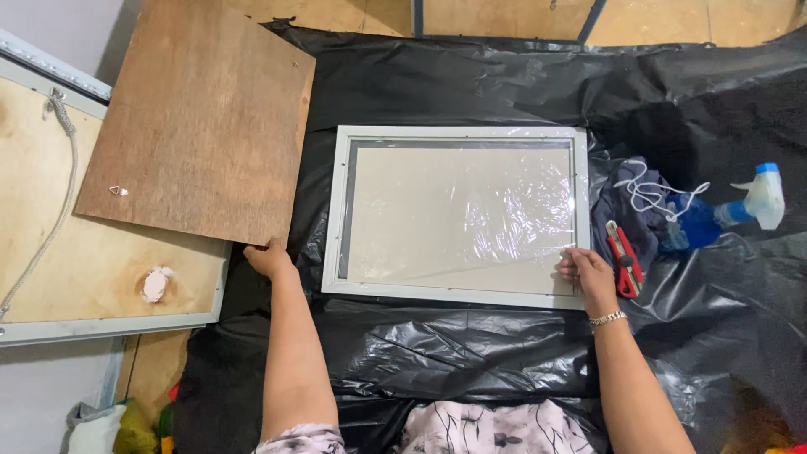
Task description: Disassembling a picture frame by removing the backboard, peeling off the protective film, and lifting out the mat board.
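The left hand (269, 256) gripped the lower corner of the plywood board (197, 118), tilting it off another frame. The right hand (584, 269) pinched the clear film (462, 210) at the white frame (458, 290) edge (cutter (624, 261) just beside it), apparently keeping it flat.

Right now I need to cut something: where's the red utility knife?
The red utility knife lies on the black plastic sheet, just right of the right hand.
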